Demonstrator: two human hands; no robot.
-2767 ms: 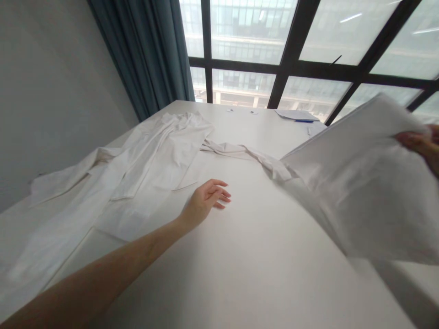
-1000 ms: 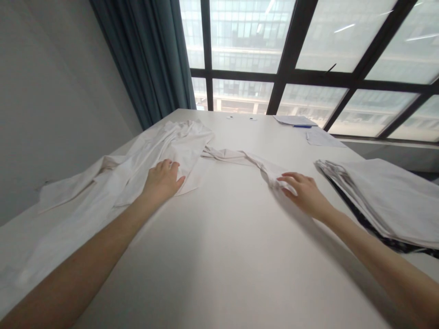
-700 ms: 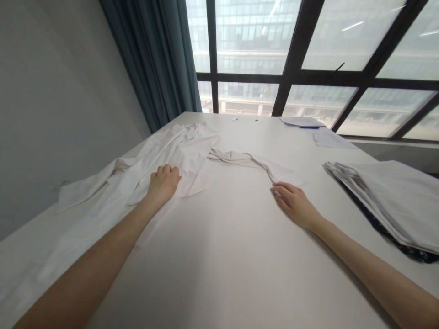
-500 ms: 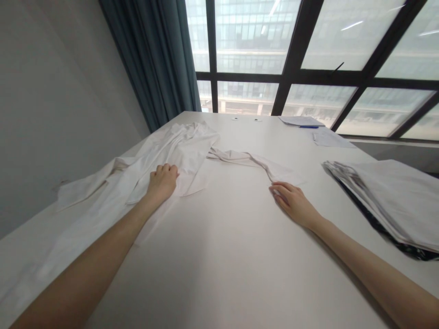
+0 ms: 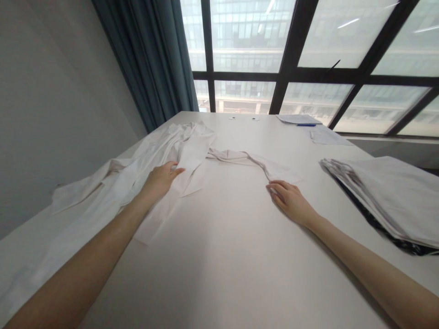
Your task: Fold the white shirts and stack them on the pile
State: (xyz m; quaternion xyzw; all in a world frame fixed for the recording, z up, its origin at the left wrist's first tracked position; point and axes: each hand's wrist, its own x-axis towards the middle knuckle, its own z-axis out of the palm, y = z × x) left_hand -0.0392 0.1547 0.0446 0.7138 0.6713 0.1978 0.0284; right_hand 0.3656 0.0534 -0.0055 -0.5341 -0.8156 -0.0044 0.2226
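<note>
A crumpled white garment [image 5: 195, 148] spreads over the left half of the white table [image 5: 226, 256]. My left hand [image 5: 163, 179] rests on its near part, the thumb stretched out and apart from the index finger over the cloth. A narrow, twisted strip of white cloth [image 5: 236, 157] runs from the garment to the right. At that strip's near right end lies my right hand [image 5: 288, 198], palm down, fingers loosely bent and fingertips touching the cloth edge. A flat white panel [image 5: 154, 226] hangs out below the left hand.
A folded stack of white cloth [image 5: 398, 196] with a dark layer underneath lies at the right. Papers [image 5: 298, 119] and a blue pen [image 5: 306, 124] are by the far edge. Behind the table are a window [image 5: 247, 41] and a blue curtain [image 5: 147, 55].
My left hand has loosened from a closed grip on the garment, with the thumb now extended. The cloth flap beside it has shifted, showing more of the lower panel. My right hand stays in place.
</note>
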